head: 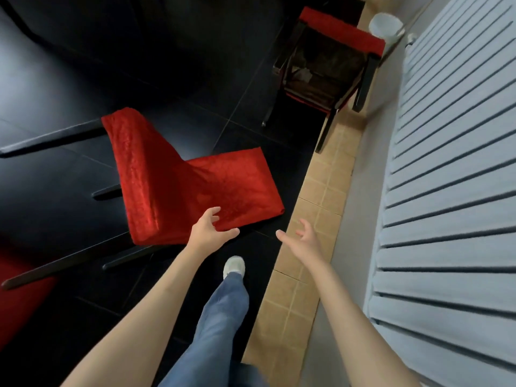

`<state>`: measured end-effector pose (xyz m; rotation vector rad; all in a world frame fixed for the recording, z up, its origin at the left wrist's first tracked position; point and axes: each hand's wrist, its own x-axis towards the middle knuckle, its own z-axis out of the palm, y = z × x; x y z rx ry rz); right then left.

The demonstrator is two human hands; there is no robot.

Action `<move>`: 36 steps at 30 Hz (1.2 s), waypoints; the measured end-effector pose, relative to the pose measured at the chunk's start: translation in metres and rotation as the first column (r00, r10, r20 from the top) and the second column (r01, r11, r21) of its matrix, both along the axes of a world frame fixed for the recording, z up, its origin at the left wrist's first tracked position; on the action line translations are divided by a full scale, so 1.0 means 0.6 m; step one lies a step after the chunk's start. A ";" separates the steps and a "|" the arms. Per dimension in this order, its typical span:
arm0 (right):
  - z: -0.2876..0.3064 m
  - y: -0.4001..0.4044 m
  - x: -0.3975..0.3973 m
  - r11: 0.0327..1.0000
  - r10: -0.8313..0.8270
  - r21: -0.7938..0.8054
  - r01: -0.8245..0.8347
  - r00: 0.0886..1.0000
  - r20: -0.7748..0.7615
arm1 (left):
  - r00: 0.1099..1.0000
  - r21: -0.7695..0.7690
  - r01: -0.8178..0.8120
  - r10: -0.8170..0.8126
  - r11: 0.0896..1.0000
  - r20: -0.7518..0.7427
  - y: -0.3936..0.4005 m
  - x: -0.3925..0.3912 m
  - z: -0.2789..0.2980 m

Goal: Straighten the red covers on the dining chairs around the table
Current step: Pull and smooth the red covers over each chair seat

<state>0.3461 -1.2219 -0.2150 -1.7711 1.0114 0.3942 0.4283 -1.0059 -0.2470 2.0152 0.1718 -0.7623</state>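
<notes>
A chair draped in a shiny red cover (pixel 178 180) lies on its side on the black floor, its dark legs pointing left. My left hand (pixel 209 227) is open, fingers spread, touching the cover's near edge. My right hand (pixel 303 237) is open in the air to the right of the chair, holding nothing. A second chair (pixel 329 68) stands at the top right, with a red cover (pixel 343 32) across its top rail only and its dark seat bare. A patch of another red cover (pixel 19 297) shows at the bottom left.
A pale blue slatted radiator (pixel 452 191) runs along the right wall above a strip of tan tiles (pixel 315 205). A white bucket (pixel 386 25) sits at the top right. My leg in jeans and a white shoe (pixel 234 266) stand just behind the fallen chair.
</notes>
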 end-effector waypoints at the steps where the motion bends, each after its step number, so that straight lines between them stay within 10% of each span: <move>1: -0.014 -0.018 0.021 1.000 0.004 0.000 -0.004 1.000 -0.015 | 1.000 0.013 -0.005 0.006 1.000 -0.012 -0.015 0.017 -0.013; 11: -0.236 -0.142 0.161 0.998 0.055 0.027 -0.052 0.990 -0.131 | 0.993 0.108 -0.073 0.083 0.991 -0.088 -0.159 0.126 -0.195; 27: -0.802 -0.258 0.217 0.988 0.111 0.122 -0.095 0.984 -0.138 | 0.957 0.203 -0.238 0.265 0.950 -0.120 -0.244 0.098 -0.740; 36: -0.980 -0.241 0.240 0.987 0.085 0.143 -0.071 0.992 -0.093 | 0.792 0.190 -0.576 0.600 0.795 -0.113 -0.282 0.079 -0.907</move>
